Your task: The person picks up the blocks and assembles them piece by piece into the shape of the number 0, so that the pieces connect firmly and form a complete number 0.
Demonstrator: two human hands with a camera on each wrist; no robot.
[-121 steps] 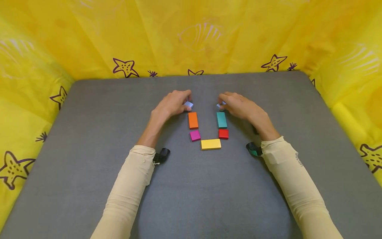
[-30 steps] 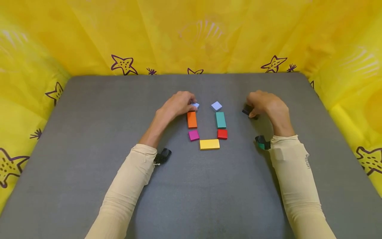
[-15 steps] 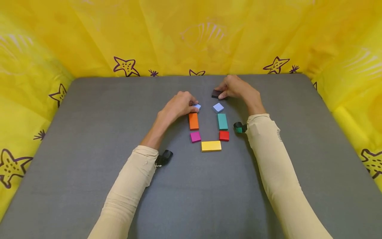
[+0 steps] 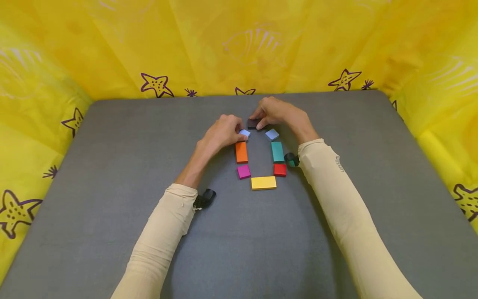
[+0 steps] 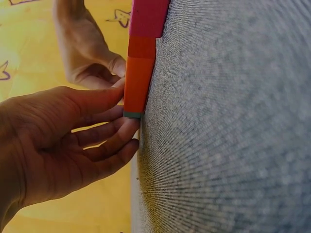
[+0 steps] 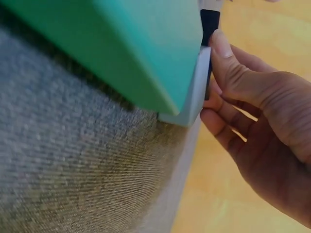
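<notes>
My left hand (image 4: pixel 221 131) pinches a small light blue block (image 4: pixel 245 133) at the left of a ring of coloured blocks; the left wrist view hides that block behind the orange block (image 5: pixel 138 85). With thumb and fingers, my right hand (image 4: pixel 279 113) grips a black block (image 4: pixel 252 124) at the far end of the ring, between the two light blue blocks and slightly beyond them. The second light blue block (image 4: pixel 272 134) lies turned cornerwise below the right hand. In the right wrist view the black block (image 6: pixel 210 22) shows at the thumb tip, behind the teal block (image 6: pixel 146 53).
Down the left side lie the orange block and a magenta block (image 4: pixel 244 171). On the right are the teal block (image 4: pixel 277 152) and a red block (image 4: pixel 279 170). A yellow block (image 4: pixel 263 183) spans the near end. Yellow cloth (image 4: pixel 209 45) surrounds the grey table (image 4: pixel 239 245).
The right hand let go of its light blue block, picked up the black block at the right and carried it left to the far end. The left hand shifted its light blue block slightly right.
</notes>
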